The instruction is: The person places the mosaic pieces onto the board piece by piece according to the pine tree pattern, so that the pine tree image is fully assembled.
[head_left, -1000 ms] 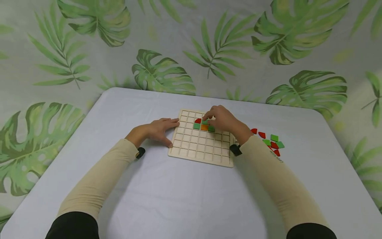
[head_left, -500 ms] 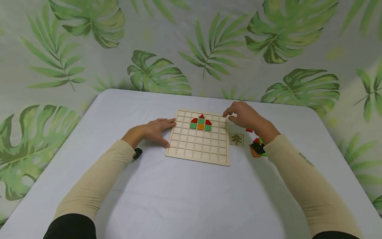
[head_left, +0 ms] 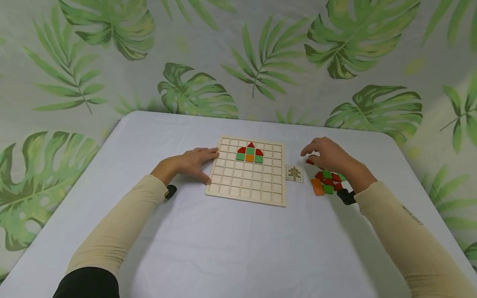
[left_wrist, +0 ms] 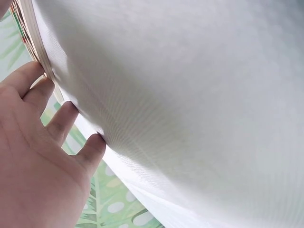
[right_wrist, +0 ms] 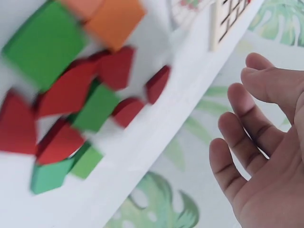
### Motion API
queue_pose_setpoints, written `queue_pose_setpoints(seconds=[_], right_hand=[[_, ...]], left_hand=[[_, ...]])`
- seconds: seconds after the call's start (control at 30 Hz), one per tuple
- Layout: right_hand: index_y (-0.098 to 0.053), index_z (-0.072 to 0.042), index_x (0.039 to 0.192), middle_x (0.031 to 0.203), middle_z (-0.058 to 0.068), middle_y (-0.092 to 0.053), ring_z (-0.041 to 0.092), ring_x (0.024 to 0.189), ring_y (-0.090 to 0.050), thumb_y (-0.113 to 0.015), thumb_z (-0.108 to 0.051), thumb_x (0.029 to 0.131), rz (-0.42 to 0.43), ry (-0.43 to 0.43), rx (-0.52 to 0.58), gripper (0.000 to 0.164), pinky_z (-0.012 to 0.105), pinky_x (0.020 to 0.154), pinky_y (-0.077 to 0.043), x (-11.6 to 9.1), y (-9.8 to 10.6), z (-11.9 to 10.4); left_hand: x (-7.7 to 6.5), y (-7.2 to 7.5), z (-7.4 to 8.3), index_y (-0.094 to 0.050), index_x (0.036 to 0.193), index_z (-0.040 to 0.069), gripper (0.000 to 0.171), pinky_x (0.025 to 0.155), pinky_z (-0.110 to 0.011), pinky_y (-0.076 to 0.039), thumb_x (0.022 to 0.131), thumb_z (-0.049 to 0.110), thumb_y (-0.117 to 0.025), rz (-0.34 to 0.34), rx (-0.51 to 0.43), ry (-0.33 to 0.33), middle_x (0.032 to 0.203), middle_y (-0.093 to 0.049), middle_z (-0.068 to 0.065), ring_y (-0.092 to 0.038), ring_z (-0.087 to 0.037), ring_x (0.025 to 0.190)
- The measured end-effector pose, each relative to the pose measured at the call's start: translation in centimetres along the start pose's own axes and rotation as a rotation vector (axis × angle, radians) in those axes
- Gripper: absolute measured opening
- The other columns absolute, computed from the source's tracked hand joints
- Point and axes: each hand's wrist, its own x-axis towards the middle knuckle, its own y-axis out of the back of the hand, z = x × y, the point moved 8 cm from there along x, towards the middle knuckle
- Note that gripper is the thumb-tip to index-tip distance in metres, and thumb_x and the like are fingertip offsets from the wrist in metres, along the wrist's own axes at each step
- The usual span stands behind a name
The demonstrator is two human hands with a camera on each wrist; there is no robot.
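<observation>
A pale wooden grid board (head_left: 242, 178) lies on the table, with several colored pieces in its upper cells. A red triangle (head_left: 251, 145) tops a green square (head_left: 250, 151), with a rounded red piece on either side. Below them is an orange square (head_left: 249, 158) between two green ones. My left hand (head_left: 188, 162) touches the board's left edge with fingers and thumb spread. Over the far side of the loose pile of pieces (head_left: 328, 182) hovers my right hand (head_left: 329, 155); the right wrist view shows its fingers loosely bent and holding nothing.
A small card (head_left: 295, 174) with a brown tree-like pattern lies against the board's right edge. Red, green and orange pieces overlap in the pile, partly hidden by the right hand. Behind the white table (head_left: 231, 244) hangs a leaf-patterned cloth (head_left: 208, 41).
My right hand has left the pieces on the board and moved right, over the loose pile. The red triangle, right red piece and card have come into sight. The left hand stays at the board.
</observation>
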Motion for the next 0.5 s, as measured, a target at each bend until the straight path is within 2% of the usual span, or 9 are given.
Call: queue_pose_setpoints(seconds=[0.3, 0.5], right_hand=[[-0.074, -0.005, 0.114, 0.119, 0.02, -0.068, 0.037, 0.109, -0.057, -0.057, -0.002, 0.093, 0.011, -0.046, 0.015, 0.027, 0.056, 0.093, -0.049, -1.4, 0.1, 2.4], [-0.073, -0.003, 0.115, 0.114, 0.022, -0.068, 0.039, 0.108, -0.058, -0.057, -0.003, 0.093, 0.004, -0.101, 0.013, 0.027, 0.058, 0.094, -0.048, -2.8, -0.6, 4.9]], left_hand=[[-0.1, 0.1, -0.2, -0.028, 0.158, 0.014, 0.097, 0.121, -0.061, -0.019, 0.08, 0.039, -0.079, 0.009, 0.0, -0.004, 0.169, -0.014, -0.003, -0.012, -0.037, 0.155], [0.2, -0.1, -0.2, -0.027, 0.158, 0.013, 0.097, 0.121, -0.062, -0.018, 0.081, 0.039, -0.079, 0.01, -0.006, -0.01, 0.169, -0.013, -0.004, -0.011, -0.037, 0.155]])
